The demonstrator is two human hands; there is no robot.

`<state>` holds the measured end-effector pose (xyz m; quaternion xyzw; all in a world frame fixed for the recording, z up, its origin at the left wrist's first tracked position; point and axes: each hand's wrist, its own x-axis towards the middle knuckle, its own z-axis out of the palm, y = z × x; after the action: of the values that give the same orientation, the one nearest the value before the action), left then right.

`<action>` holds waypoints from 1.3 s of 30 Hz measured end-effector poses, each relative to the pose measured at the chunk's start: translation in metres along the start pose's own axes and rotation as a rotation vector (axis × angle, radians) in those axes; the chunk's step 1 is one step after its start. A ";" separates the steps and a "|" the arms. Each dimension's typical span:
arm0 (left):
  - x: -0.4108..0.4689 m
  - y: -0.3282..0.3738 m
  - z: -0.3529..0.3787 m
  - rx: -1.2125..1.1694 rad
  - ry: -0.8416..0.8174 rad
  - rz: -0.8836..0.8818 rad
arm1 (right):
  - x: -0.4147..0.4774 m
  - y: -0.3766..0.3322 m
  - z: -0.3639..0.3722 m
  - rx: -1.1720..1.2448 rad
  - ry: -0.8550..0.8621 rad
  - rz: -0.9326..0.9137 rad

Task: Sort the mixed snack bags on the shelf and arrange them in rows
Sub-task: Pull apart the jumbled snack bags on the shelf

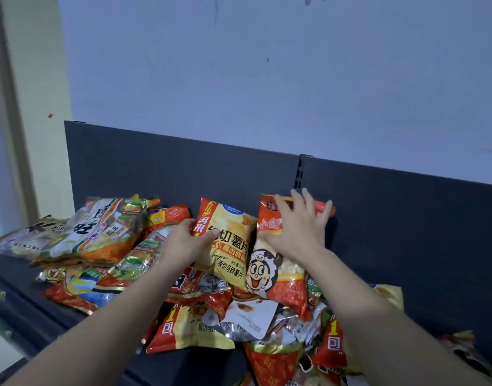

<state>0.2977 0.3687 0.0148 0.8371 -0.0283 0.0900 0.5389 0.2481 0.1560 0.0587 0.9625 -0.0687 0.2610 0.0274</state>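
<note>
Hands work at the back of the dark shelf (pixel 58 313), against its back panel (pixel 183 168); the left hand (pixel 183 243) pinches the left edge of a yellow potato chip bag (pixel 230 252), which leans upright just left of the red cartoon-face bag (pixel 278 277); the right hand (pixel 300 227) lies spread flat on that red bag's top, fingers splayed, clasping nothing; both bags stand long axis vertical, side by side and touching; in front of the panel lies a loose heap of further bags, too overlapped to count.
</note>
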 end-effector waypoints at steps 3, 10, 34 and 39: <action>0.009 -0.002 0.001 0.028 -0.015 0.002 | -0.006 0.002 0.023 0.086 -0.324 -0.022; 0.023 0.000 -0.015 0.076 -0.492 0.013 | -0.006 -0.005 0.024 -0.039 -0.419 0.071; 0.059 -0.081 -0.074 0.553 -0.114 -0.134 | -0.017 -0.096 0.042 0.133 -0.221 -0.284; 0.053 -0.061 -0.083 0.371 0.065 0.029 | -0.012 -0.102 0.036 0.097 -0.258 -0.188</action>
<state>0.3487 0.4720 0.0028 0.9183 -0.0057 0.1287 0.3744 0.2706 0.2551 0.0200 0.9904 0.0312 0.1346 -0.0040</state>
